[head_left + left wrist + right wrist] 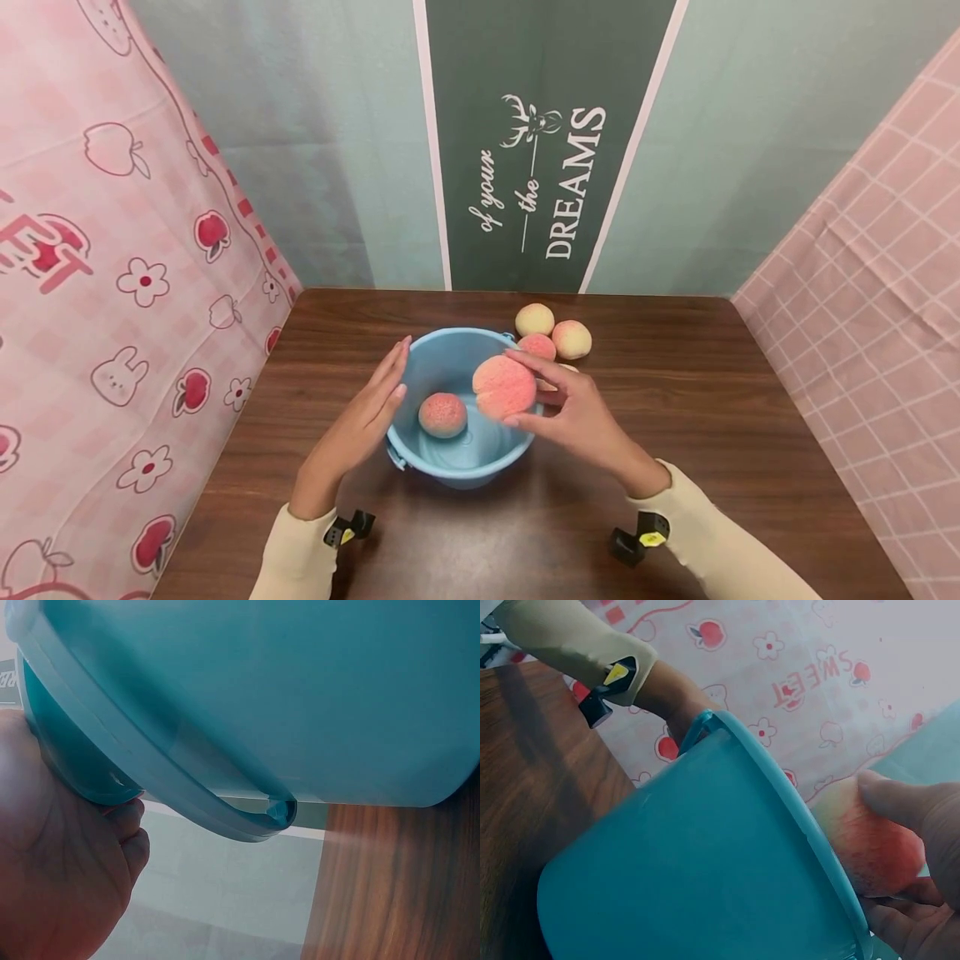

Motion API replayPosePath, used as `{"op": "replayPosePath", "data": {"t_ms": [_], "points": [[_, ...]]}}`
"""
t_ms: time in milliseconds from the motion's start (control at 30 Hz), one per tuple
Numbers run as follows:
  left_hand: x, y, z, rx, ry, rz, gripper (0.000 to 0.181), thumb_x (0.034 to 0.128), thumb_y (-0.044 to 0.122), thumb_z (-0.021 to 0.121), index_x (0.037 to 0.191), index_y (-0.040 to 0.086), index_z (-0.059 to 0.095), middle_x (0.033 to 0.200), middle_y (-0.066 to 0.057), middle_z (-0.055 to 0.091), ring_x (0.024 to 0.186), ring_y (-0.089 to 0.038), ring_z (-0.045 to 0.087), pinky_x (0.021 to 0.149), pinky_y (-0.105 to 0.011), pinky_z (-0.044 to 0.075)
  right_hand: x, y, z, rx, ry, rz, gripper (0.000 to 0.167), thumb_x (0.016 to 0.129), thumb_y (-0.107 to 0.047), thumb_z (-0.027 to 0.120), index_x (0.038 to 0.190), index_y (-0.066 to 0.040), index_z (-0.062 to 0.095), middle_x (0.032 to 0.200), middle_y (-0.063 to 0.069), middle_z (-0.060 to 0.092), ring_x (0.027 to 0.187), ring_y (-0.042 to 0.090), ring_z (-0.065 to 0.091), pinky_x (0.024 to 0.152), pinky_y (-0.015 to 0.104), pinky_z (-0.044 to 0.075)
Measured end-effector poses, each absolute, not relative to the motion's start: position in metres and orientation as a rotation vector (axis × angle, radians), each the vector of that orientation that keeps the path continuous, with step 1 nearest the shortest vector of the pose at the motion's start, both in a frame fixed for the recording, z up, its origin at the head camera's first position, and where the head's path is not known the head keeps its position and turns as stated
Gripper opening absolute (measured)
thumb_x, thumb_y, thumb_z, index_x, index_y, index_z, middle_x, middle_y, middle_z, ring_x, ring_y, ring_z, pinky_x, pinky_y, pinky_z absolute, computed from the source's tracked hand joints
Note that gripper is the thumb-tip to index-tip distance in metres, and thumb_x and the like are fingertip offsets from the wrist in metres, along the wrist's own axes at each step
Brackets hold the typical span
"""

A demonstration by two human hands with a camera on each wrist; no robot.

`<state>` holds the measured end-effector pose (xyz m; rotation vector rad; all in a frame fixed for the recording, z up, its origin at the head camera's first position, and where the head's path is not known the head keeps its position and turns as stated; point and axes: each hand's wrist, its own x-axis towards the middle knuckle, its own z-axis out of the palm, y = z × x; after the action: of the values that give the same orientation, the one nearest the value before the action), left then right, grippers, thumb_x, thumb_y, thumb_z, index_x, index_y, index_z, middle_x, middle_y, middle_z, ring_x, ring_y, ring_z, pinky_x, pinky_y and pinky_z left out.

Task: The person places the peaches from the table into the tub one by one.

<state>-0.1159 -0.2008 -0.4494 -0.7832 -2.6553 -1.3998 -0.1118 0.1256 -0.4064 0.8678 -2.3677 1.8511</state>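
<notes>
In the head view, the left forearm [296, 554] and right forearm [723, 537] rise from the bottom edge. Left of centre, the left hand [363, 421] points upward, fingers straight; right of centre, the right hand [573, 408] grips between thumb and fingers.

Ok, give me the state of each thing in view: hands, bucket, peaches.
Blue bucket: upright, uncovered.
Inner peach: resting inside the bucket.
Held peach: raised over the bucket.
Right hand: gripping the held peach.
Left hand: fingers extended at the bucket's rim; contact unclear.
Outer peaches: on the table, some partly hidden.
</notes>
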Motion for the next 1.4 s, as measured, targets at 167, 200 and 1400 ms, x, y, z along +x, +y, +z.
{"op": "replayPosePath", "data": {"t_ms": [167, 200, 1400], "points": [[-0.116, -0.200, -0.449, -0.780, -2.648, -1.410, 0.064, 0.1086, 0.013, 0.042, 0.164, 0.018, 0.011, 0.170, 0.010, 0.006, 0.156, -0.019, 0.007, 0.120, -0.057, 0.019, -0.114, 0.127, -0.401, 0.878, -2.232, 1.975, 0.065, 0.078, 0.004, 0.084, 0.139, -0.004, 0.061, 0.134, 0.011, 0.065, 0.125, 0.028, 0.062, 0.097, 0.041, 0.053], [-0.116, -0.200, -0.448, -0.778, -2.649, -1.413, 0.064, 0.1084, 0.012, 0.042, 0.164, 0.018, 0.011, 0.170, 0.010, 0.005, 0.156, -0.018, 0.007, 0.120, -0.057, 0.019, -0.115, 0.128, -0.400, 0.876, -2.222, 1.979, 0.064, 0.079, 0.005, 0.084, 0.138, -0.004, 0.062, 0.133, 0.012, 0.066, 0.124, 0.029, 0.062, 0.096, 0.042, 0.053], [-0.115, -0.200, -0.448, -0.763, -2.650, -1.414, 0.063, 0.1087, 0.011, 0.041, 0.164, 0.016, 0.012, 0.171, -0.002, 0.009, 0.156, -0.017, 0.008, 0.120, -0.055, 0.018, -0.145, 0.178, -0.427, 0.425, -2.292, 1.710, 0.058, 0.084, -0.005, 0.083, 0.137, -0.008, 0.063, 0.137, 0.011, 0.064, 0.116, 0.014, 0.066, 0.094, 0.023, 0.054]]}}
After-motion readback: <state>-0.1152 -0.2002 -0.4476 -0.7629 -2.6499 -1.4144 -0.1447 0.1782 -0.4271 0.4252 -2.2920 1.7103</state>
